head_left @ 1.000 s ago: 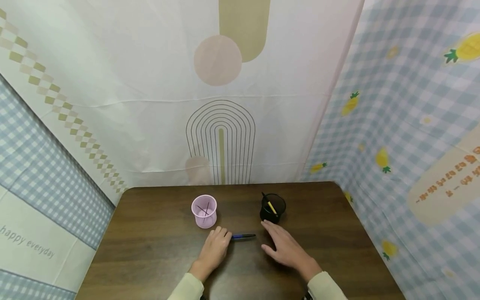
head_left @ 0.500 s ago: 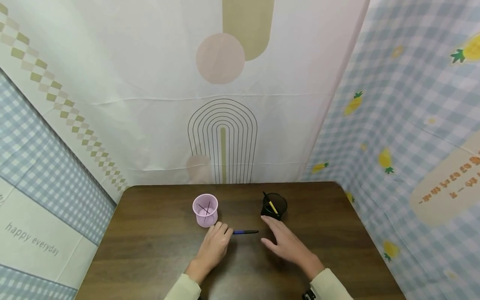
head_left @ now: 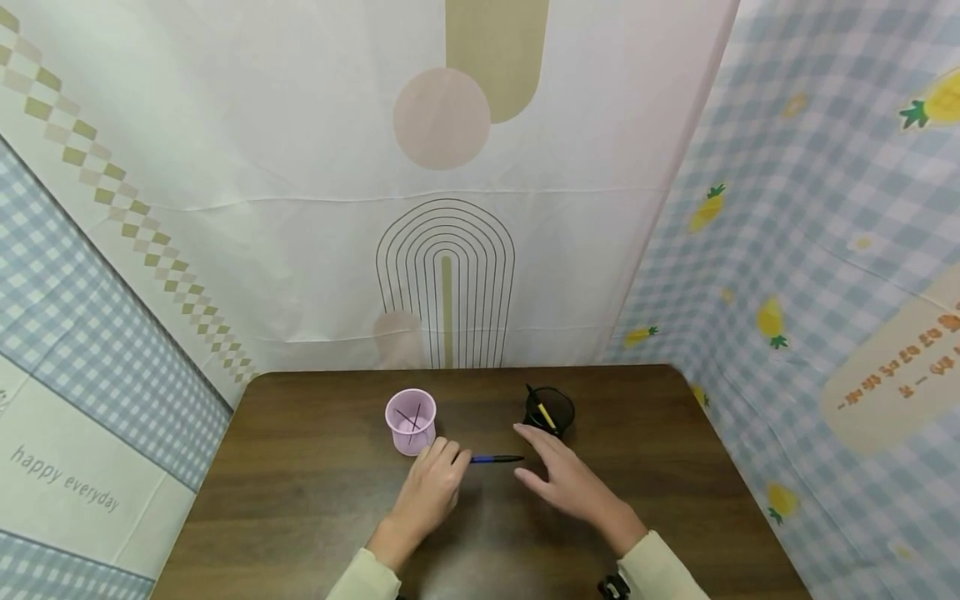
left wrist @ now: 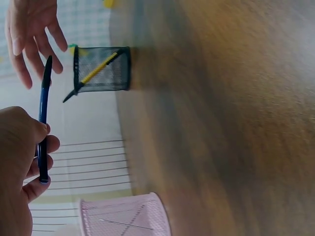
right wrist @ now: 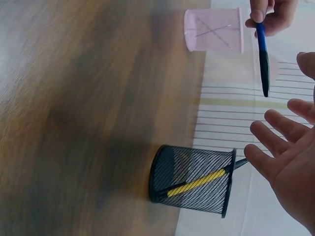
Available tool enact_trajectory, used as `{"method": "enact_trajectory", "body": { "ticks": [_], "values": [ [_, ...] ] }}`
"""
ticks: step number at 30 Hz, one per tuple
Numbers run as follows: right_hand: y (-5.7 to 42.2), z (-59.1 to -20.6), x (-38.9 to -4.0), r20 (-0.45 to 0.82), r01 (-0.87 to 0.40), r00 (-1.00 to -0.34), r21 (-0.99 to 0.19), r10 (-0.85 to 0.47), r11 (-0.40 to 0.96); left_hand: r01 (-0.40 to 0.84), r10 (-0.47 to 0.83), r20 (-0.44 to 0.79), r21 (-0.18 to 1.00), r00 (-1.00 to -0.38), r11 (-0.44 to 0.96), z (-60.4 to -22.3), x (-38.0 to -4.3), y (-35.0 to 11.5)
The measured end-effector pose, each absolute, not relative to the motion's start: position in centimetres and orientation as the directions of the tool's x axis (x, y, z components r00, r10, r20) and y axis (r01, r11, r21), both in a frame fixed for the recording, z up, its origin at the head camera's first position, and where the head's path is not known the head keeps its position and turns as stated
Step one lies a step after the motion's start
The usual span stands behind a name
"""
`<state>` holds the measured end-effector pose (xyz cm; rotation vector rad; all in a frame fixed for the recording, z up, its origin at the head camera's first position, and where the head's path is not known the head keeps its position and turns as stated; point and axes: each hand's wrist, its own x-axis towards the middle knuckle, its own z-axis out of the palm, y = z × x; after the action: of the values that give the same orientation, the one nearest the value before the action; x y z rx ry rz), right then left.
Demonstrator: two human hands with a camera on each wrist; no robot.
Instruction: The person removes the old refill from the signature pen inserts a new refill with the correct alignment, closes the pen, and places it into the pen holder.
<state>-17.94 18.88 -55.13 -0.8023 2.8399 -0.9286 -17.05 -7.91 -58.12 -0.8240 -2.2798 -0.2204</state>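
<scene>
Blue pen (head_left: 497,459) is being pinched by the left hand (head_left: 433,485) over the table (head_left: 300,492) in head view, pointing toward the right hand (head_left: 576,483). Left wrist view: thumb and fingers are clamping it; yellow pen (left wrist: 96,70) is leaning in a black mesh cup (left wrist: 109,77). Right wrist view: right-hand fingers are standing apart near the tip; pink cup (right wrist: 211,41) is standing beyond.

A small, cloth-walled table nook, whether in a home or studio unclear: white printed fabric (head_left: 315,125) hangs behind the wood-grain table's (head_left: 300,517) far edge, blue-checked cloths (head_left: 795,183) beyond its left and right edges.
</scene>
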Motion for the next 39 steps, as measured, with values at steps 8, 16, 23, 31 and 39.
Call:
{"method": "enact_trajectory", "body": {
  "ticks": [8,16,23,31,39],
  "values": [
    [18.3,-54.3,-18.0,0.212,-0.555,-0.819,-0.529,-0.534,0.642,0.614,0.503,0.656,-0.077,-0.562,0.786,-56.8,-16.8,-7.5],
    [18.0,-54.0,-18.2,0.215,-0.555,-0.815,-0.559,-0.538,0.616,0.624,0.511,0.654,-0.076,-0.558,0.778,-56.0,-16.6,-7.0],
    [17.9,-54.1,-18.2,0.218,-0.522,-0.827,-0.64,-0.519,0.564,0.632,0.506,0.686,-0.087,-0.523,0.77,-55.6,-16.4,-7.0],
    [17.9,-54.0,-18.1,0.133,-0.379,-0.893,-0.734,-0.429,0.563,0.634,0.496,0.7,-0.08,-0.513,0.769,-54.9,-16.2,-7.1],
    [18.2,-53.8,-18.1,0.121,-0.319,-0.917,-0.794,-0.38,0.517,0.641,0.493,0.714,-0.081,-0.497,0.763,-54.5,-16.1,-7.1]
  ]
}}
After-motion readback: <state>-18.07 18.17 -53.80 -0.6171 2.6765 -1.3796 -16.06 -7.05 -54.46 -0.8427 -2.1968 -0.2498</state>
